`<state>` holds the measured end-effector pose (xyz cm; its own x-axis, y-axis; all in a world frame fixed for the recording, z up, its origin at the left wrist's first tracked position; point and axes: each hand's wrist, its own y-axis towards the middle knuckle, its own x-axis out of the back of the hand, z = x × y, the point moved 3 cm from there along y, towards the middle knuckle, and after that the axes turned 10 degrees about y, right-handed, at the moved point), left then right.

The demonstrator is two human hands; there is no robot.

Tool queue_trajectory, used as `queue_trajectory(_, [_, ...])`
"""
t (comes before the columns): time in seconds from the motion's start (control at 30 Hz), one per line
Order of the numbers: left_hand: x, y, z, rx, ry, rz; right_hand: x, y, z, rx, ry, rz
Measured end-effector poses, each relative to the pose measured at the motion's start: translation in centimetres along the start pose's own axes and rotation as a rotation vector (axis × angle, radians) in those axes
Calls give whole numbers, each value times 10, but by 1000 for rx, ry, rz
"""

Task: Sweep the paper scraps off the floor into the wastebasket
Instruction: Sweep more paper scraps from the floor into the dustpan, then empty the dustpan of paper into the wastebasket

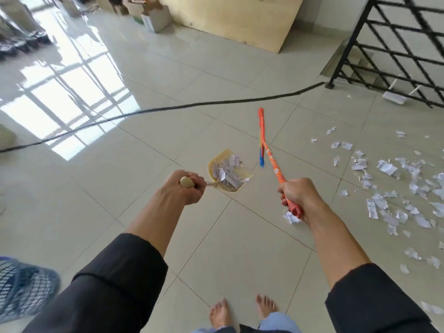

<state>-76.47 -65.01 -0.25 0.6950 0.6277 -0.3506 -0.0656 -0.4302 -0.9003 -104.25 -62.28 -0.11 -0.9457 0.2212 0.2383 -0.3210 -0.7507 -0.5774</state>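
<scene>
My left hand (pixel 185 187) grips the cream handle of a pale yellow dustpan (pixel 242 177), which hangs above the tiled floor holding several paper scraps (pixel 228 169). My right hand (pixel 296 194) grips the orange broom handle (pixel 271 159), which points away from me, with blue and orange tassels near its far end. The broom's bristles are out of view. Many white paper scraps (pixel 389 188) lie scattered on the floor at the right. A blue mesh wastebasket (pixel 21 287) stands at the lower left edge, blurred and partly cut off.
A black cable (pixel 168 108) crosses the floor from left to the foot of a black metal railing (pixel 396 44) at upper right. A plywood sheet (pixel 240 18) and cardboard boxes (pixel 153 15) stand at the back. My bare feet (pixel 242 311) are at the bottom.
</scene>
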Motion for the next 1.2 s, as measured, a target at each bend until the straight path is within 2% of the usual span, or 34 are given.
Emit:
queue_trajectory(0.3, [85, -86, -16, -192, -329, 64, -75, -30, 34, 122, -118, 308])
queue_trajectory(0.63, [229, -187, -26, -466, -625, -11, -202, -124, 26, 132, -230, 651])
queue_trajectory(0.9, [388, -253, -52, -640, -699, -128, -343, -229, -8, 62, -323, 875])
queue_trajectory(1.03, [463, -280, -64, -662, -710, -246, -411, -282, -36, 25, -364, 943])
queue_trajectory(1.2, [548, -294, -77, -636, -603, -404, -487, -345, -65, -12, -385, 999])
